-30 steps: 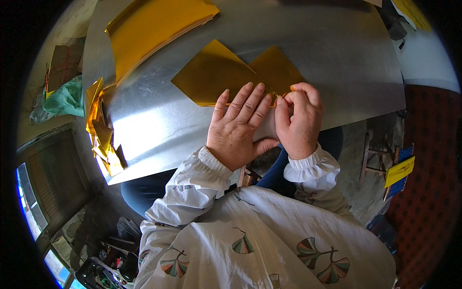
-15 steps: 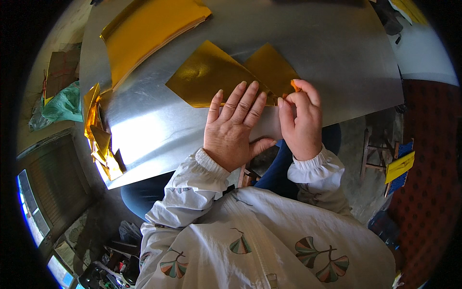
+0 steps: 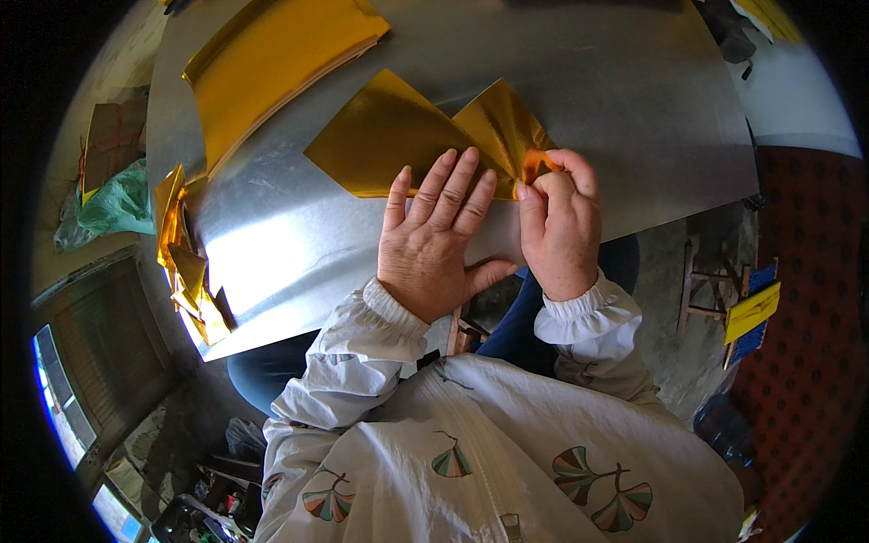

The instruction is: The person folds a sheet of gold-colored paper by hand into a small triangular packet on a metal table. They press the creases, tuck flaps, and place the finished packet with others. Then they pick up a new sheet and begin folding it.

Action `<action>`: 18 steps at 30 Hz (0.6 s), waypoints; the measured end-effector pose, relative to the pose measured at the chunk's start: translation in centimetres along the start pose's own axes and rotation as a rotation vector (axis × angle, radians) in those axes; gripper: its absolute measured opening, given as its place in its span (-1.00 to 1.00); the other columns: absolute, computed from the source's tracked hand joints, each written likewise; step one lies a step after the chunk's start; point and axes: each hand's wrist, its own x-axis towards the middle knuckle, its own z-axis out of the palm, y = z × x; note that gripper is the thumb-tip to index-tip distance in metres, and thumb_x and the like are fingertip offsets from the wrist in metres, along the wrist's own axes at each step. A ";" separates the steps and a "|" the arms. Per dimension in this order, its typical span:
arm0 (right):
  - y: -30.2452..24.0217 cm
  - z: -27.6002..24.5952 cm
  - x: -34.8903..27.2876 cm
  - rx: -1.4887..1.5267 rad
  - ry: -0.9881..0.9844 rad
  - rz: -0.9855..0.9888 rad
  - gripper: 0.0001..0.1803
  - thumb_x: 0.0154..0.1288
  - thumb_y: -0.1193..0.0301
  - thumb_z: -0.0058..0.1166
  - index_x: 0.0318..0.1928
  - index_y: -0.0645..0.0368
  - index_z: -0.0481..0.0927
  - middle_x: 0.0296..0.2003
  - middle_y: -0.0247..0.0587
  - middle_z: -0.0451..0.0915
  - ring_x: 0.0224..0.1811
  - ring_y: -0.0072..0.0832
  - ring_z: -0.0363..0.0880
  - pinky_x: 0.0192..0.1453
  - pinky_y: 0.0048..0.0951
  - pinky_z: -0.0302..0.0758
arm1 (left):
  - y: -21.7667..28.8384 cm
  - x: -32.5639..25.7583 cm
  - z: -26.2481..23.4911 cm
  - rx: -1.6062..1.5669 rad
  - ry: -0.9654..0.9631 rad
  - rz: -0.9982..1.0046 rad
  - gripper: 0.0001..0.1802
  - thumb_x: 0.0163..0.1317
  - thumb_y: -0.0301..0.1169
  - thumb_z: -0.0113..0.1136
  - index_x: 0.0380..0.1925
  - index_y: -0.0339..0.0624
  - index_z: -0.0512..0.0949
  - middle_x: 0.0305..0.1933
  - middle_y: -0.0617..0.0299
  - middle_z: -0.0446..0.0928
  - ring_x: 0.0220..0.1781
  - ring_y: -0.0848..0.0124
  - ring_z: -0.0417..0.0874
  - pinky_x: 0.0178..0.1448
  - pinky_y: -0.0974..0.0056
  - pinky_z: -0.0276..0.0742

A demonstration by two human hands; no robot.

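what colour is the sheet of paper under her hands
Shiny gold, the paper sheet seen in the head view.

Stack of gold sheets [image 3: 272, 68], folded gold pieces [image 3: 186, 271], green bag [image 3: 113, 201].

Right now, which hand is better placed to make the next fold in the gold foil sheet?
Probably the right hand: its fingertips pinch the folded corner of the gold foil sheet. The left hand lies flat, fingers spread, pressing the sheet's near edge onto the metal work surface.
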 end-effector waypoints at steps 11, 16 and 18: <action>1.0 -0.6 -0.8 0.098 0.044 -0.112 -0.85 0.20 0.42 0.18 -0.24 0.20 0.56 0.15 -0.04 0.41 -0.04 -0.17 0.48 0.10 -0.16 0.37 | 0.0 0.1 0.0 0.024 -0.051 -0.005 0.08 0.02 0.51 -0.08 0.38 -0.02 0.24 0.50 0.07 0.11 0.54 0.12 0.07 0.53 -0.13 -0.19; 1.1 -0.4 -0.9 0.073 0.042 -0.125 -0.85 0.20 0.41 0.19 -0.24 0.19 0.58 0.19 -0.07 0.40 0.05 -0.18 0.42 0.12 -0.15 0.36 | 0.1 0.3 0.0 -0.028 -0.025 -0.007 0.06 -0.01 0.44 0.05 0.37 -0.02 0.25 0.49 0.11 0.13 0.54 0.16 0.08 0.52 -0.12 -0.18; 1.1 -0.2 -1.1 0.093 0.020 -0.082 -0.83 0.21 0.38 0.19 -0.22 0.16 0.59 0.19 -0.07 0.40 0.09 -0.17 0.40 0.16 -0.15 0.33 | 0.0 0.3 0.0 -0.017 -0.051 -0.007 0.07 0.03 0.49 -0.07 0.39 -0.02 0.23 0.51 0.06 0.10 0.55 0.11 0.06 0.53 -0.15 -0.20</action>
